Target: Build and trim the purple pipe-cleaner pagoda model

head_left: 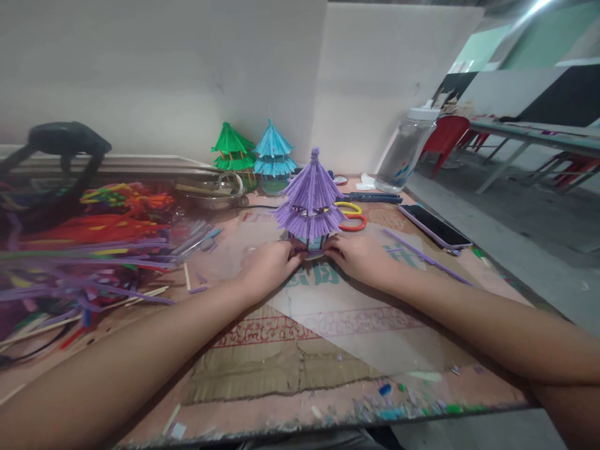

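Observation:
A purple two-tiered pavilion model (313, 187), its roofs made of fuzzy pipe cleaners, stands upright in the middle of the table on thin posts. My left hand (276, 261) pinches its base from the left, fingers closed at the lower edge. From the right, my right hand (354, 251) grips the same base with thumb and fingers together. The fingertips are partly hidden around the posts. Behind it stand a green pavilion model (233, 147) and a light blue one (274, 150). Under my hands lies a translucent sheet (356, 325) over printed cardboard (244, 369).
Pipe cleaners (117, 250) and thin sticks heap at the left, near a metal bowl (210, 192). Scissors (352, 222) lie behind my right hand, beside dark pliers-like handles (372, 197). A phone (434, 226), a loose purple pipe cleaner (426, 256) and a water bottle (407, 150) are at the right.

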`<control>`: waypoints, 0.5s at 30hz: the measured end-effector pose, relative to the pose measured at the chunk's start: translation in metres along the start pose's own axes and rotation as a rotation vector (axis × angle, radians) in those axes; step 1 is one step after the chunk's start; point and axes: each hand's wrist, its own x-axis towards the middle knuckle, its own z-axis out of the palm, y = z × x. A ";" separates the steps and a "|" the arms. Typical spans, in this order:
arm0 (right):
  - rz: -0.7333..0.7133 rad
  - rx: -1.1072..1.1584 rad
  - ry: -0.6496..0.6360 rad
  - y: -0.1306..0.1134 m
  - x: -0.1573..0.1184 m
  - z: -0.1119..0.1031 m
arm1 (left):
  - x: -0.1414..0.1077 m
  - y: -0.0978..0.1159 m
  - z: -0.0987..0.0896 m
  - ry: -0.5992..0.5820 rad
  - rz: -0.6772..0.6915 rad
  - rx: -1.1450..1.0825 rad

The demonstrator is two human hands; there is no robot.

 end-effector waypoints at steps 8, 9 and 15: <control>-0.179 -0.108 0.040 0.006 0.001 0.006 | -0.001 0.003 -0.002 0.001 -0.041 0.087; -0.177 -0.105 0.049 0.006 0.001 0.006 | -0.001 0.005 -0.002 0.001 -0.044 0.100; -0.079 -0.063 0.079 0.010 0.003 0.012 | -0.001 0.006 -0.004 -0.003 -0.057 0.083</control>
